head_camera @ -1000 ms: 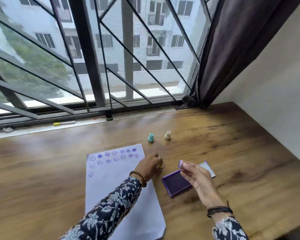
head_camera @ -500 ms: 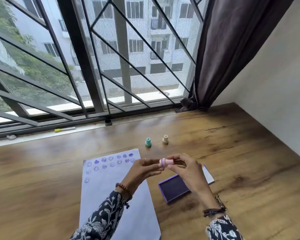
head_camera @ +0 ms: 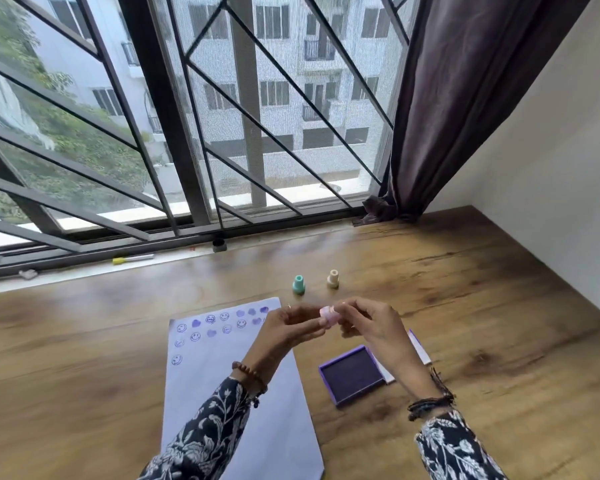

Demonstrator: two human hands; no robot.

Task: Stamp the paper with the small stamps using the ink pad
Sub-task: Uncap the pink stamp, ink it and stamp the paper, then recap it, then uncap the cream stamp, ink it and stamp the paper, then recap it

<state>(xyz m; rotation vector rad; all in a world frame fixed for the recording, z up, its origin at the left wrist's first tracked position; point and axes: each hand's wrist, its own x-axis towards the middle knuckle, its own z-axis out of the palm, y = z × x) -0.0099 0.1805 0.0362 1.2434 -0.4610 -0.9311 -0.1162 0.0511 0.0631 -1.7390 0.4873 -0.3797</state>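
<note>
A small pink stamp (head_camera: 328, 316) is held up in the air between my left hand (head_camera: 284, 329) and my right hand (head_camera: 371, 327), fingertips of both pinching it. Below lies a white paper (head_camera: 236, 393) with several purple stamped faces and blots along its top. The open purple ink pad (head_camera: 352, 374) sits on the wooden table right of the paper, its lid (head_camera: 418, 348) beside it. A teal stamp (head_camera: 298, 285) and a cream stamp (head_camera: 333, 279) stand upright farther back.
The wooden table (head_camera: 482, 323) runs to a window sill with a yellow-capped pen (head_camera: 132, 259) and a small black cap (head_camera: 219, 244). A barred window, a dark curtain (head_camera: 458, 109) and a white wall on the right bound the space.
My right hand has lifted the pink stamp away from the ink pad, and my left hand has risen off the paper to meet it. Both hands now hold the stamp together.
</note>
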